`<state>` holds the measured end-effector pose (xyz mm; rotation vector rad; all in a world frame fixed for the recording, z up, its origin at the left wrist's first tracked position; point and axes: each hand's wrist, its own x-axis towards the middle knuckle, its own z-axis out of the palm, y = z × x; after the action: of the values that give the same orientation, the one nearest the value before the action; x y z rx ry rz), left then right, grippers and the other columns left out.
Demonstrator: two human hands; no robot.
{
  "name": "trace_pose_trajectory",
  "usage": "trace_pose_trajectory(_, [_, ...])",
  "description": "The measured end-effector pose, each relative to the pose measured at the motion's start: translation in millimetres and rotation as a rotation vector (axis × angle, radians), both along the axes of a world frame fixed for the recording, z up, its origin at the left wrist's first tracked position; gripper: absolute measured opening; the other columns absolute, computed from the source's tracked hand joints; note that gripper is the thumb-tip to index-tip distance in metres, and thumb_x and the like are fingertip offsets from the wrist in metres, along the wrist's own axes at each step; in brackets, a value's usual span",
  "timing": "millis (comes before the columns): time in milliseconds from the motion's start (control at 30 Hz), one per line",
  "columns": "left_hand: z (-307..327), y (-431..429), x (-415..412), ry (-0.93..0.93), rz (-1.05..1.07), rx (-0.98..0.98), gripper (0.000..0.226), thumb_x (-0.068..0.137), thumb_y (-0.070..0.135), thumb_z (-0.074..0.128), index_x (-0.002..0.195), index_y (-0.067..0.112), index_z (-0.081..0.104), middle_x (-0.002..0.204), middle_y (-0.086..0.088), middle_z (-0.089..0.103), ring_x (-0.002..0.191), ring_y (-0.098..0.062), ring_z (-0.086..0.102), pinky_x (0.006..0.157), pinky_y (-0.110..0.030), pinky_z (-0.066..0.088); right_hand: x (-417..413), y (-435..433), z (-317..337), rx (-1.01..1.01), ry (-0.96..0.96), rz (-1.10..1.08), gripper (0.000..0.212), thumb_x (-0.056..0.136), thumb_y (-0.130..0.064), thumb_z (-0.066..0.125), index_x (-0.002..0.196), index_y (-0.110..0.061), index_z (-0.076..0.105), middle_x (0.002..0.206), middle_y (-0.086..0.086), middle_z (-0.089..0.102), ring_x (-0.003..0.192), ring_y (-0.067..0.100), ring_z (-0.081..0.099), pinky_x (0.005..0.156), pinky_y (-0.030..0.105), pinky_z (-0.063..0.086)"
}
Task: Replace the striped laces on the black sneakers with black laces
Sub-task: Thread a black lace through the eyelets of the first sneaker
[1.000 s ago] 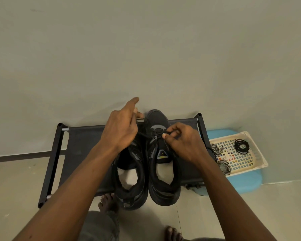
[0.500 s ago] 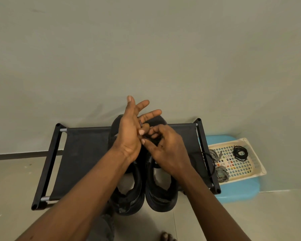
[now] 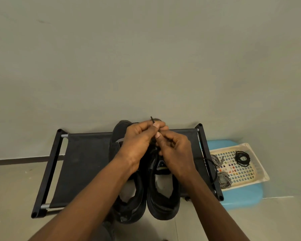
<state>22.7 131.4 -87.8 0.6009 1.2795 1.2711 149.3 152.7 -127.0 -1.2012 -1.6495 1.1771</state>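
Observation:
Two black sneakers stand side by side on a black fabric rack, toes toward the wall: the left sneaker and the right sneaker. Both my hands meet above the right sneaker's front. My left hand and my right hand pinch a thin black lace, whose tip sticks up above my fingers. A slack loop of black lace hangs over the rack's right rail. My hands hide the eyelets.
A cream slotted tray rests on a blue stool to the right of the rack. It holds striped laces and a coiled black lace. A grey wall rises just behind the rack. Tiled floor lies in front.
My left hand's spread fingers have closed onto the lace beside my right hand. Both hands now pinch it, with its tip pointing up.

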Motion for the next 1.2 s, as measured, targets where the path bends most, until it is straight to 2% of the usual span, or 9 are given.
trace_pose_trajectory(133, [-11,6,-7,0.139,0.124,0.069,0.021,0.107,0.014,0.056,0.112,0.008,0.076,0.095,-0.006,0.079,0.091,-0.019,0.076,0.084,-0.027,0.06,12,6,7,-0.071,-0.094,-0.013,0.009,0.094,-0.038,0.07,0.095,-0.031,0.075,0.081,-0.007,0.072,0.068,0.013,0.068,0.066,0.037,0.06])
trace_pose_trajectory(200, [-16,10,-15,0.269,0.092,0.053,0.023,0.108,0.012,0.054,0.117,0.01,0.075,0.079,0.0,0.07,0.063,-0.009,0.063,0.068,-0.025,0.057,25,12,9,-0.071,-0.214,-0.088,0.008,0.095,-0.033,0.069,0.088,-0.03,0.073,0.077,-0.009,0.07,0.069,0.003,0.065,0.064,0.02,0.05])
trace_pose_trajectory(267, [-18,10,-20,0.34,-0.009,-0.002,0.025,0.108,0.014,0.055,0.12,0.01,0.075,0.074,0.005,0.067,0.053,0.002,0.048,0.05,-0.027,0.045,38,16,8,-0.14,-0.334,-0.078,0.014,0.096,-0.031,0.067,0.084,-0.026,0.071,0.072,-0.006,0.07,0.068,0.003,0.065,0.066,0.022,0.051])
trace_pose_trajectory(333, [-21,9,-24,0.495,-0.168,-0.017,0.022,0.105,0.023,0.061,0.116,0.016,0.079,0.09,0.012,0.079,0.07,0.013,0.06,0.083,-0.015,0.045,47,17,7,-0.301,-0.335,0.024,0.013,0.096,-0.031,0.069,0.087,-0.022,0.072,0.076,0.003,0.072,0.074,0.018,0.071,0.072,0.038,0.06])
trace_pose_trajectory(400, [-24,6,-27,0.723,-0.346,0.007,0.016,0.1,0.029,0.069,0.108,0.026,0.082,0.103,0.019,0.078,0.096,0.01,0.068,0.1,-0.022,0.053,51,15,7,-0.416,-0.315,0.142,0.015,0.089,-0.034,0.077,0.093,-0.02,0.072,0.085,0.011,0.073,0.083,0.029,0.072,0.077,0.044,0.06])
trace_pose_trajectory(533, [-24,3,-23,0.914,-0.456,-0.01,0.016,0.093,0.03,0.078,0.109,0.03,0.082,0.108,0.017,0.078,0.101,0.006,0.068,0.096,-0.015,0.05,51,12,6,-0.342,-0.525,0.225,0.038,0.076,-0.044,0.087,0.104,-0.027,0.067,0.087,-0.003,0.071,0.081,0.013,0.069,0.07,0.028,0.054])
trace_pose_trajectory(633, [-28,2,-20,0.992,-0.45,0.005,0.008,0.09,0.028,0.08,0.097,0.031,0.084,0.094,0.016,0.079,0.089,0.006,0.069,0.089,-0.021,0.055,50,12,6,-0.265,-0.622,0.173,0.029,0.081,-0.036,0.082,0.105,-0.025,0.07,0.085,-0.007,0.072,0.081,0.007,0.068,0.073,0.023,0.053])
trace_pose_trajectory(967, [-47,2,0,1.03,-0.424,-0.005,0.004,0.089,0.035,0.079,0.086,0.035,0.081,0.083,0.021,0.076,0.081,0.002,0.07,0.082,-0.038,0.061,61,17,6,-0.357,-0.461,0.145,0.015,0.096,-0.012,0.066,0.093,-0.019,0.079,0.084,0.009,0.077,0.087,0.029,0.073,0.08,0.048,0.063])
trace_pose_trajectory(1200, [-52,2,7,1.119,-0.364,-0.057,0.008,0.09,0.042,0.077,0.084,0.039,0.079,0.078,0.022,0.074,0.076,0.0,0.068,0.073,-0.035,0.06,60,19,4,-0.459,-0.326,0.099,0.014,0.095,-0.005,0.066,0.092,-0.009,0.079,0.088,0.012,0.077,0.092,0.029,0.074,0.082,0.043,0.063])
